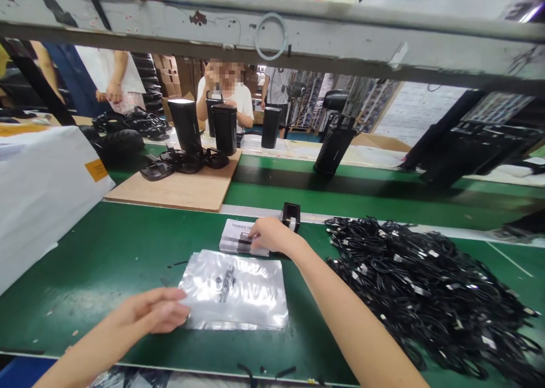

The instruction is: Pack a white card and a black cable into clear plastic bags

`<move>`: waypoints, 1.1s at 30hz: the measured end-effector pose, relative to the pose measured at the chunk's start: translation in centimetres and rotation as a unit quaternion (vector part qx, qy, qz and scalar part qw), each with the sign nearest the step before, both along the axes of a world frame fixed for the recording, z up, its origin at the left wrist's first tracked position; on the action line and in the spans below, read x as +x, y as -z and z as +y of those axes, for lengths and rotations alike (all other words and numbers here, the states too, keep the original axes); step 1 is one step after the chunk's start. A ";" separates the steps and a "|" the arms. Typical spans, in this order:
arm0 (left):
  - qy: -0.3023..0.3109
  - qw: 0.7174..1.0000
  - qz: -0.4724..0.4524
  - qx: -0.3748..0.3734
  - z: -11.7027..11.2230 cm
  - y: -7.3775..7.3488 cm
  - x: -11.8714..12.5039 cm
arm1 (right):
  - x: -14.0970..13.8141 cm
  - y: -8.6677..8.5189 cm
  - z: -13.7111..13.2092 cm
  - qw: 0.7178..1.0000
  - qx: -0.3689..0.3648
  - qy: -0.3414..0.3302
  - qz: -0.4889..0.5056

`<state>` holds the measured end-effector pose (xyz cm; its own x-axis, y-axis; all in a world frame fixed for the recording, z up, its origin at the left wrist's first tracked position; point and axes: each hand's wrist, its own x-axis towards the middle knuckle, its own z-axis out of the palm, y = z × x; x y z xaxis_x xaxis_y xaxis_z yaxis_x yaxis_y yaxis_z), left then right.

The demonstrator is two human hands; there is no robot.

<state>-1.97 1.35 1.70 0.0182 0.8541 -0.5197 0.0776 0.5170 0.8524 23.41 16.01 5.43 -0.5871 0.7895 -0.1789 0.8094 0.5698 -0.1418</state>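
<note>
My right hand reaches over a small stack of printed booklets, its fingers bent and pressed together on the right part of the top booklet. No gap shows between that booklet and the ones under it. In front of the stack lies a flat pile of clear plastic bags with dark printing. Beside the bags' left edge is my left hand, its fingers loosely stretched and holding nothing. Whether its fingertips touch the bags I cannot tell.
A heap of black cables covers the right side of the green table. Behind are a black tape dispenser, a wooden board and black speaker-like cylinders. A metal beam crosses above; a co-worker sits opposite.
</note>
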 end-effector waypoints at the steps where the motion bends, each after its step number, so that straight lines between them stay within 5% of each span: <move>1: 0.011 0.999 -0.044 -0.002 1.0 -0.1 1.1 | 0.1 0.0 -0.2 1.000 0.004 0.001 0.001; 4: 0.024 0.990 -0.137 -0.005 3.2 -0.1 4.1 | 0.1 0.3 -1.2 1.000 0.027 0.016 -0.004; 8: 0.030 0.992 -0.120 -0.006 3.6 0.8 6.3 | 0.3 1.0 -1.5 0.999 0.032 0.016 0.005; 18: 0.034 0.998 -0.051 0.022 2.9 4.2 6.5 | -0.6 2.4 -2.4 0.997 0.072 0.016 0.007; 27: 0.037 0.998 -0.039 0.019 2.8 2.9 7.1 | 0.1 1.6 -0.8 1.000 0.015 -0.006 0.021; 33: -0.056 0.977 -0.202 -0.023 3.2 1.1 6.9 | 0.2 0.6 -3.6 0.994 0.063 -0.045 0.075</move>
<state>4.93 4.52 0.61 0.1378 0.8384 -0.5274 -0.3209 0.5415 0.7770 23.63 12.37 4.87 -0.6686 0.7435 0.0117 0.7300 0.6593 -0.1799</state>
